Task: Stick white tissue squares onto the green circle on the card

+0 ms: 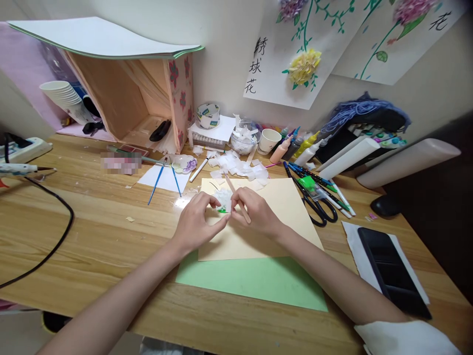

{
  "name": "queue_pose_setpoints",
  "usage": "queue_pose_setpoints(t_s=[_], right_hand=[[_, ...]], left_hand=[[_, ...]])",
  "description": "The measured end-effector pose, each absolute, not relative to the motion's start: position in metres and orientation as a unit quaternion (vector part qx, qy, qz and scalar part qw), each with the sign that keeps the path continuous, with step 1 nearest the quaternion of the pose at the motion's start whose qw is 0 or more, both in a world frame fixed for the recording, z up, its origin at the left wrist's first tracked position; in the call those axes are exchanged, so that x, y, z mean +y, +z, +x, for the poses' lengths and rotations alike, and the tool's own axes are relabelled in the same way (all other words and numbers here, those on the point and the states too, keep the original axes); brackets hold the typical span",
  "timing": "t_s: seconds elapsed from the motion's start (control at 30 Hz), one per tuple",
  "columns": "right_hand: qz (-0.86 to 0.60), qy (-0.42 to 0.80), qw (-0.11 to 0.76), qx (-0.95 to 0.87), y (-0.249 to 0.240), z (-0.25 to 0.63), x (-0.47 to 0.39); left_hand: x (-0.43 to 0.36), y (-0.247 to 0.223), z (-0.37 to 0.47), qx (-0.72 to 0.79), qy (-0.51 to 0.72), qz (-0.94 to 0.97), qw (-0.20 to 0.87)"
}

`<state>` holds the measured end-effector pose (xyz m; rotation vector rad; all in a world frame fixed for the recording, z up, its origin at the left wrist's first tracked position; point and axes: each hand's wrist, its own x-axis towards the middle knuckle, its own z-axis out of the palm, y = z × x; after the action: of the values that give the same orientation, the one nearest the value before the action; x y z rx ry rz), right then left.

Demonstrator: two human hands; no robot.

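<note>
Near the top left of a cream sheet lies a small cluster of white paper pieces with a bit of green at its lower edge. My left hand curves round its left and lower side, thumb and forefinger apart, fingertips close to the cluster. On the right, my right hand holds a thin wooden stick, slanting up to the left, and its fingertips are at a white piece by the cluster. A light green sheet lies beneath the cream one.
Loose white paper squares lie behind the sheet. Black-handled scissors and pens are to the right, with a black palette beyond. Blue brushes lie left; a black cable crosses the far left.
</note>
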<state>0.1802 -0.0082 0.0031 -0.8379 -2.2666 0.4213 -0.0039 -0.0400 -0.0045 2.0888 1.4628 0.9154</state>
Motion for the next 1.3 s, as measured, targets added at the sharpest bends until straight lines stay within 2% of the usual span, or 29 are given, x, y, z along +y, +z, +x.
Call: queue_pose_setpoints(t_s=[0.37, 0.73, 1.3], right_hand=[[-0.29, 0.122, 0.325, -0.892, -0.024, 0.176, -0.024], [-0.283, 0.189, 0.318, -0.885, -0.026, 0.175, -0.026], [-0.291, 0.224, 0.328, -0.87, -0.026, 0.173, -0.028]], left_hand=[[-0.046, -0.009, 0.001, 0.531, 0.278, 0.771, 0.213], [-0.043, -0.007, -0.003, 0.526, 0.26, 0.78, 0.219], [-0.041, -0.009, -0.006, 0.505, 0.264, 0.79, 0.229]])
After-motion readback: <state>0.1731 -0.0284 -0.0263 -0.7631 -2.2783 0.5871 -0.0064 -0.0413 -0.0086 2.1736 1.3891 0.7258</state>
